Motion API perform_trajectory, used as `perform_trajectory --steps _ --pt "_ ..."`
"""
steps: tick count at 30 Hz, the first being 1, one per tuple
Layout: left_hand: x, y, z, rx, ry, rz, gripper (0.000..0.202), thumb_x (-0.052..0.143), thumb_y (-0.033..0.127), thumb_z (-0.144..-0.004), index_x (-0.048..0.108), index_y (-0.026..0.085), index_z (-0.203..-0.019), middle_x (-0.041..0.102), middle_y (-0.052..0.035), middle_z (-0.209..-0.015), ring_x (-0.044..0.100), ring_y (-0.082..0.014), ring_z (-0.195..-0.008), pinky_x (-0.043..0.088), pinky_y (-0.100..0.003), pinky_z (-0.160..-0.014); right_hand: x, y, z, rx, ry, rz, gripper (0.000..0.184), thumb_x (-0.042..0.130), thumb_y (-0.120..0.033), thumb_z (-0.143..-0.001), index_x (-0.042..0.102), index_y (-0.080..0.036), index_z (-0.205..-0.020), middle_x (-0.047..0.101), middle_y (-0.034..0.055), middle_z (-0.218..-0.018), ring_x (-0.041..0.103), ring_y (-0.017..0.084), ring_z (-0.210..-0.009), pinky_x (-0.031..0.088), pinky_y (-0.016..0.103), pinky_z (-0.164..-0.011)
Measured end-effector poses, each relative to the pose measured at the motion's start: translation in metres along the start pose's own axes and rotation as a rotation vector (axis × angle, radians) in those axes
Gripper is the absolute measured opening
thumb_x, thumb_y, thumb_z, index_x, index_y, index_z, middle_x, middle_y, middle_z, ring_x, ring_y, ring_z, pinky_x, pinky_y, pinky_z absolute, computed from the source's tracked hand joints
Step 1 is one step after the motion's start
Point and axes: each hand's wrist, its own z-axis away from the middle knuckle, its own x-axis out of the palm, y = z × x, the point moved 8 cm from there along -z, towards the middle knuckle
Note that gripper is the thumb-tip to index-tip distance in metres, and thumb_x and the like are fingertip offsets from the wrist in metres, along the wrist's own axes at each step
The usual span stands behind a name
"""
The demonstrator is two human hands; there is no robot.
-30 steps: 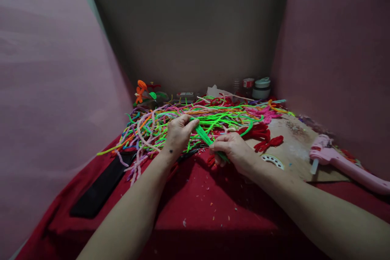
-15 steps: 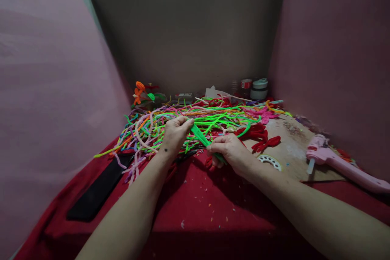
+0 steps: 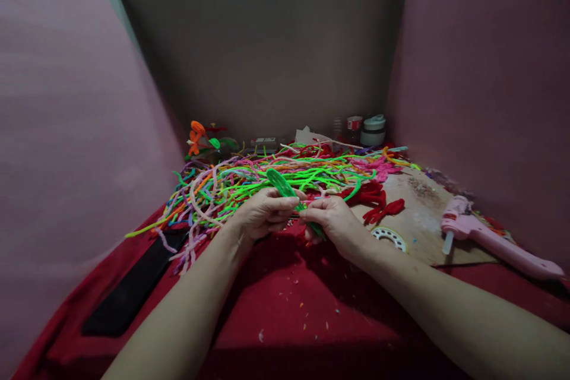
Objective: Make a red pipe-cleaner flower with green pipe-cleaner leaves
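Observation:
Both hands meet over the front of the table around a green pipe-cleaner leaf (image 3: 279, 181), a narrow looped shape whose rounded end points up and to the left. My left hand (image 3: 266, 214) is closed, pinching the leaf near its middle between thumb and fingers. My right hand (image 3: 332, 218) grips its lower end, and a bit of green shows below those fingers. Behind the hands spreads a thick pile of pipe cleaners (image 3: 249, 181) in green, pink, orange and other colours. Red looped pipe-cleaner pieces (image 3: 383, 212) lie just right of my right hand.
A pink glue gun (image 3: 494, 237) rests on a brown board (image 3: 427, 219) at the right, near a white ring with holes (image 3: 389, 238). A black flat object (image 3: 133, 285) lies at left on the red cloth (image 3: 276, 320). Behind stand an orange flower (image 3: 196, 136) and a lidded container (image 3: 373, 130).
My left hand has slid down from the leaf's upper end towards my right hand, so the rounded tip now stands free. The right hand still holds the lower end.

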Motion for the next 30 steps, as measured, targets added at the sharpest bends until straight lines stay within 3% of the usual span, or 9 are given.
perform_trajectory --steps 3,6,13,19,25,30 --pt "0.004 -0.004 -0.002 -0.002 0.043 -0.038 0.019 0.068 0.027 -0.068 0.060 0.011 -0.073 0.039 0.0072 -0.044 0.022 -0.0003 -0.033 0.015 -0.014 -0.033 0.001 -0.001 -0.001 -0.029 -0.025 -0.036 0.014 0.051 -0.017 -0.065 0.059 -0.015 -0.055 0.054 -0.0024 -0.037 0.044 0.008 -0.032 0.036 0.019 -0.037" --pt "0.002 -0.003 -0.004 0.024 0.140 -0.079 0.026 0.069 0.028 -0.066 0.053 0.010 -0.054 0.044 0.0042 -0.041 0.026 -0.0006 -0.031 0.015 -0.016 -0.032 0.001 -0.001 -0.003 -0.057 -0.033 -0.043 0.013 0.051 -0.018 -0.066 0.061 -0.014 -0.057 0.054 -0.0028 -0.037 0.043 0.008 -0.031 0.035 0.019 -0.035" --pt "-0.006 0.002 -0.005 0.070 0.202 -0.086 0.036 0.067 0.032 -0.067 0.045 0.014 -0.044 0.030 0.0072 -0.028 0.024 -0.0023 -0.026 0.015 -0.018 -0.031 -0.001 0.002 -0.004 -0.027 -0.012 -0.029 0.014 0.052 -0.018 -0.065 0.058 -0.014 -0.053 0.053 -0.0027 -0.036 0.042 0.008 -0.030 0.033 0.019 -0.035" --pt "-0.028 0.018 -0.001 0.200 0.363 -0.028 0.034 0.071 0.024 -0.062 0.039 0.016 -0.052 0.040 0.0073 -0.039 0.025 -0.0014 -0.029 0.020 -0.016 -0.030 0.001 -0.002 0.001 -0.001 0.006 0.044 0.019 0.053 -0.017 -0.064 0.054 -0.015 -0.045 0.052 -0.0024 -0.035 0.042 0.007 -0.030 0.030 0.019 -0.034" --pt "-0.041 0.027 0.003 0.201 0.416 -0.044 0.031 0.070 0.023 -0.061 0.040 0.017 -0.057 0.037 0.0092 -0.039 0.027 -0.0024 -0.031 0.023 -0.015 -0.030 0.004 -0.002 0.002 -0.002 -0.019 0.081 0.021 0.053 -0.016 -0.065 0.053 -0.015 -0.044 0.052 -0.0024 -0.034 0.043 0.007 -0.030 0.031 0.018 -0.035" --pt "-0.047 0.036 0.007 0.296 0.506 -0.232 0.021 0.066 0.026 -0.065 0.048 0.016 -0.062 0.041 0.0082 -0.041 0.028 -0.0022 -0.030 0.021 -0.015 -0.030 0.004 0.002 0.000 0.003 -0.032 0.102 0.021 0.054 -0.018 -0.065 0.055 -0.015 -0.044 0.053 -0.0018 -0.035 0.044 0.007 -0.030 0.032 0.018 -0.034"
